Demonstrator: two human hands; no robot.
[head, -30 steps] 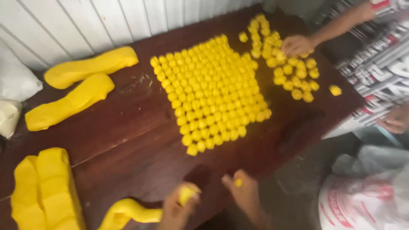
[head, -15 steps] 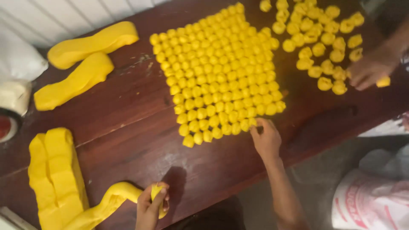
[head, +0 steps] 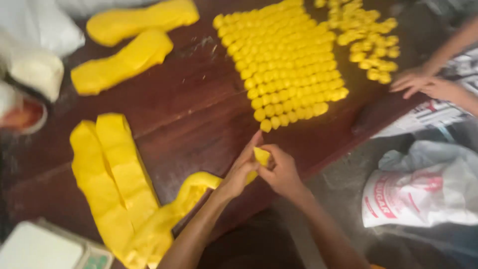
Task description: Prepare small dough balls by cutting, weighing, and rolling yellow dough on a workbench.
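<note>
Closest to me, the person's left hand (head: 240, 172) and right hand (head: 281, 172) meet over the near edge of the dark brown wooden surface (head: 189, 109). Both are closed on the tip of a long yellow rope of soft dough (head: 199, 187): the left hand grips the rope just behind its end, while the right hand's fingertips clamp the small end piece of dough (head: 261, 155) that shows between the two hands. The rope trails back to the left into a heap of folded yellow dough strips (head: 112, 174) lying flat on the surface.

To my eye this pinch goes best with the left hand steadying the rope close to the break, so the right hand takes a bit matching the others in size, with a short twist rather than a pull that would stretch the rope thin.

Just beyond the hands sits a tight block of small yellow dough balls (head: 286, 65), rows touching, with a looser scatter of yellow dough balls (head: 368, 40) farther right. Another person's hands (head: 423, 84) rest at the right edge beside that scatter. Two thick yellow dough logs (head: 129, 45) lie at the far left. A white plastic sack (head: 423, 194) sits below on the right, and a pale scale (head: 45, 249) shows at the bottom-left corner.
</note>
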